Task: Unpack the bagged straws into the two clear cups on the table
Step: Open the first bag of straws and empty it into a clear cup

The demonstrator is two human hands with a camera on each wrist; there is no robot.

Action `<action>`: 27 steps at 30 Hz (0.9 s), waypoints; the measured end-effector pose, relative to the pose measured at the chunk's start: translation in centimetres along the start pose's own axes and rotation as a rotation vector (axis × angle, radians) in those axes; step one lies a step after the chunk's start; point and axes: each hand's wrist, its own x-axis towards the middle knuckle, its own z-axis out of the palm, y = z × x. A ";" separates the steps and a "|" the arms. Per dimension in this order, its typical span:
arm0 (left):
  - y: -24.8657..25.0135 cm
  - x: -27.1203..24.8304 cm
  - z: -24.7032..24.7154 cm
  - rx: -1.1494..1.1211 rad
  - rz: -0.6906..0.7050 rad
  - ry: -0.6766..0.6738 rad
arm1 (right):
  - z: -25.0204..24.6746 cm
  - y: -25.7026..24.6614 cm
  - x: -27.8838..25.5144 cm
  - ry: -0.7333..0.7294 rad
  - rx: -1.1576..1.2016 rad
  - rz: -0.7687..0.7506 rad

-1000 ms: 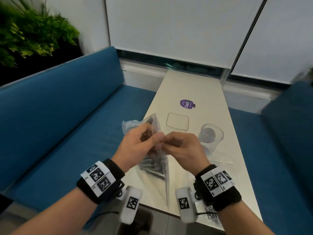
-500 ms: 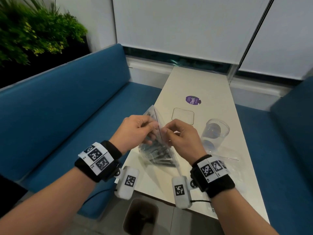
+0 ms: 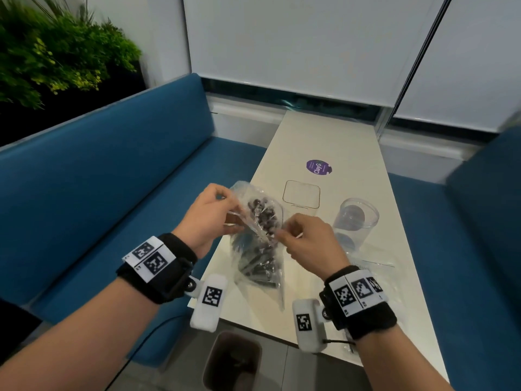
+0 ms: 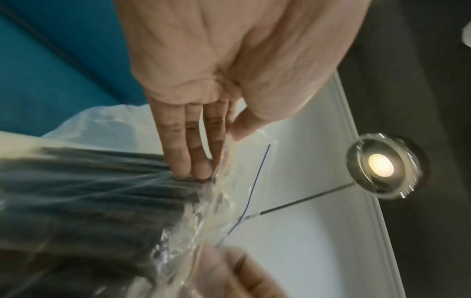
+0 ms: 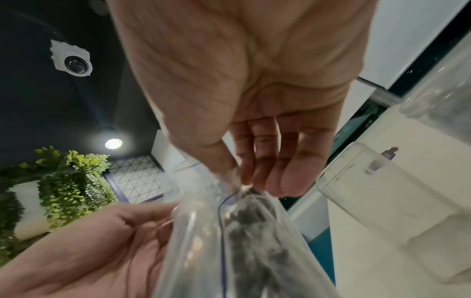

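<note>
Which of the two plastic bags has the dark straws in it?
The bag pinched between the left hand and right hand. The other bag lies flat on the table by the right wrist.

The dark straws (image 4: 84, 201) inside the clear plastic bag (image 4: 203, 211) smear into blur in the left wrist view; the right hand (image 4: 229, 276) is cut off by the bottom edge.

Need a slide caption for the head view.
Both hands, left hand and right hand, pull open the straw bag beside a clear cup.
</note>
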 end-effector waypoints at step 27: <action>-3.0 0.1 -2.0 0.263 -0.076 -0.001 | -0.5 -0.4 0.5 0.243 0.503 0.076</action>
